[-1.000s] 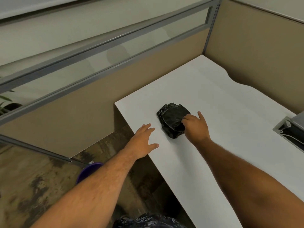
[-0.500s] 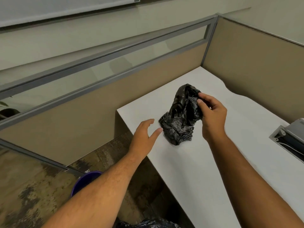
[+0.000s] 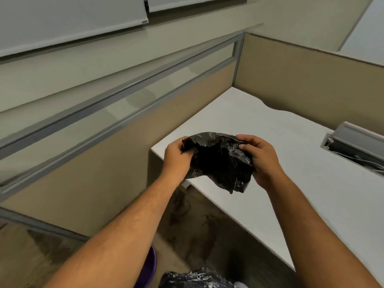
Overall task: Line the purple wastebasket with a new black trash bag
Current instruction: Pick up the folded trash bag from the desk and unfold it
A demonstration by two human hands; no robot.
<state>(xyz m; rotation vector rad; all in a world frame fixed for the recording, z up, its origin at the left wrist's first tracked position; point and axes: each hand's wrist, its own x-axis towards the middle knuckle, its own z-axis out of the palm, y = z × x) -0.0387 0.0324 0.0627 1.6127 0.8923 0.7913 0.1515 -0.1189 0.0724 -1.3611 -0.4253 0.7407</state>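
Observation:
A crumpled black trash bag (image 3: pixel 220 161) hangs in the air over the near corner of the white desk (image 3: pixel 291 154). My left hand (image 3: pixel 176 157) grips its left edge and my right hand (image 3: pixel 260 156) grips its right edge. The bag is partly bunched, with a tail drooping below my right hand. Only a sliver of the purple wastebasket (image 3: pixel 148 269) shows on the floor at the bottom, mostly hidden behind my left forearm.
A second, full black bag (image 3: pixel 195 279) lies on the floor at the bottom edge, right of the wastebasket. Beige cubicle partitions with a glass strip enclose the desk. A grey cable tray (image 3: pixel 353 146) with wires sits at the desk's right side.
My right hand lifted the bag off the desk. My left hand came up from the desk edge and took hold of the bag's other side. The view tilted upward.

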